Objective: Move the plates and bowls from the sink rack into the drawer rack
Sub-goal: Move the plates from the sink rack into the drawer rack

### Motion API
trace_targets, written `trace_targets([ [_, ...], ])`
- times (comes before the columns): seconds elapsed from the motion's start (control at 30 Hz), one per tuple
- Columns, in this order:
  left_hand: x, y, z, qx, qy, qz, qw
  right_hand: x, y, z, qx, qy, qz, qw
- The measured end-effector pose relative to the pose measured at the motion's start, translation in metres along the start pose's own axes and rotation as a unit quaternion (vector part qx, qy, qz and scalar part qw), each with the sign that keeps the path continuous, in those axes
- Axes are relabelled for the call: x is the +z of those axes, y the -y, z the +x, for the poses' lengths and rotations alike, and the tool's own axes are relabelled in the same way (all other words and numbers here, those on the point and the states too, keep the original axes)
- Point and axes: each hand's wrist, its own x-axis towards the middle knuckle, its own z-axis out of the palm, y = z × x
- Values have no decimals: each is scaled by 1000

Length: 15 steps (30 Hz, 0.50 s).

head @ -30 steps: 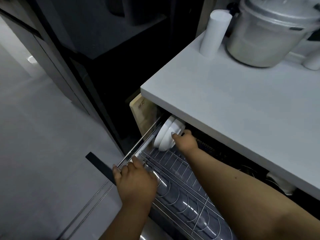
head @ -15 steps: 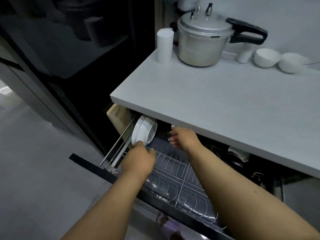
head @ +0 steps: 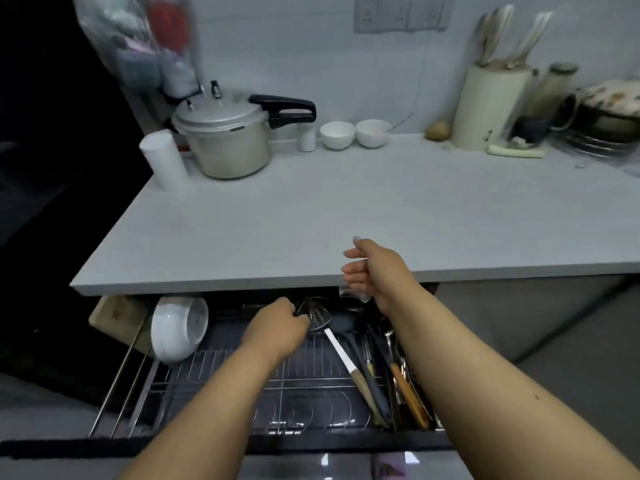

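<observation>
White bench (head: 346, 209) overhangs the drawer rack (head: 277, 393), holding only bowls (head: 178, 329) far left; most transfers seemingly remain. Left hand (head: 277, 327) curled, grip unclear; right hand (head: 374, 271) loosely curled, empty.

White bowls (head: 178, 329) in drawer rack (head: 221, 386)

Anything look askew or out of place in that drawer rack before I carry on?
The white bowls at the far left of the drawer rack lie tipped on their side, leaning against its left edge rather than standing in the wire slots. The utensils on the right lie in a loose jumble. Nothing looks spilled or broken.
</observation>
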Motion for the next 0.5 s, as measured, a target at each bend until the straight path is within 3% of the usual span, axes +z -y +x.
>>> trace_targets([
  [0.23, 51, -125, 5, 110, 43, 61, 991, -162, 23, -18, -35, -120, 73, 989],
  [0.5, 168, -328, -6, 227, 95, 44, 968, -394, 34, -57, -35, -289, 113, 950],
])
